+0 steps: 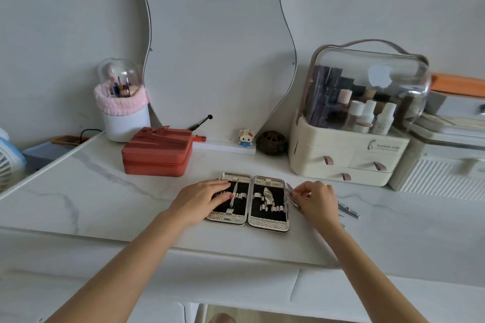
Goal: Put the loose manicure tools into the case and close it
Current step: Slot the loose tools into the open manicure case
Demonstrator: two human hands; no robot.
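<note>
Far left: a white and blue fan (8,162) sits at the frame edge, beyond the corner of your white marble-veined tabletop (86,191), against a plain pale wall.
Back left: a white brush holder (123,110) with a clear dome and a pink fluffy band stands by the wall; just right of it lies a closed red zip case (157,152).
Mirror: a wavy-edged mirror (217,42) leans on the wall, with a small block figure (245,137) and a dark round openwork ornament (271,142) at its foot.
Your left hand: your left hand (203,198) lies flat on the left half of the case, fingers straight and close together, pressing on the tool loops.
Manicure case: the manicure case (248,202) lies open and flat at the table's middle front — one slim tool in the left half, a clipper in the right.
Your right hand: your right hand (313,198) is just beside the case's right edge, fingertips pinching a thin metal tool (291,193).
Loose tools: more metal tools (349,210) lie on the table right of that hand, partly hidden by it.
Right: a cream cosmetics organiser (349,157) with a clear lid, drawers and bottles inside; beside it, stacked white boxes (446,160).
</note>
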